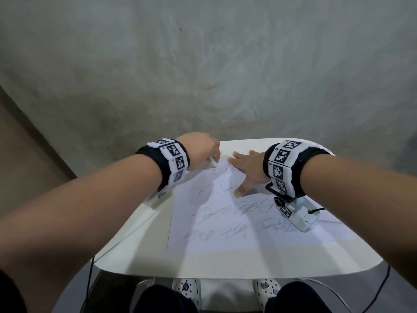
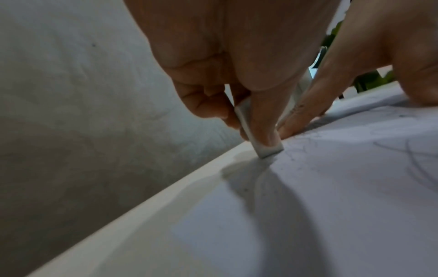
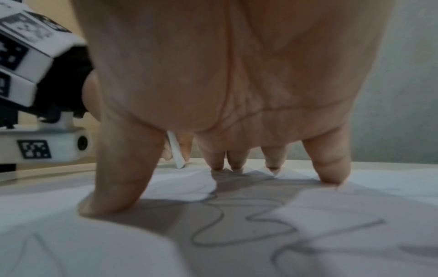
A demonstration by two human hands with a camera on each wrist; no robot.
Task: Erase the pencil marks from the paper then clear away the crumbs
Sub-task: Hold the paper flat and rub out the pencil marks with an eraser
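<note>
Erasing looks barely begun: the left hand (image 1: 201,147) pinches the eraser (image 2: 257,137) at the paper's (image 1: 237,236) far corner, the right hand (image 1: 248,164) presses flat with spread fingers, and most scribbles (image 1: 228,208) remain.

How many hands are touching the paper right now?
1: the right hand presses spread fingertips on the paper. The left hand pinches the eraser at its far-left corner.

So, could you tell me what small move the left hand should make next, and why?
Probably a short rubbing stroke toward the person: the left hand pinches the eraser with its tip down at the far left corner of the paper, the right hand presses the sheet flat with spread fingers, and pencil scribbles cover most of the page.
</note>
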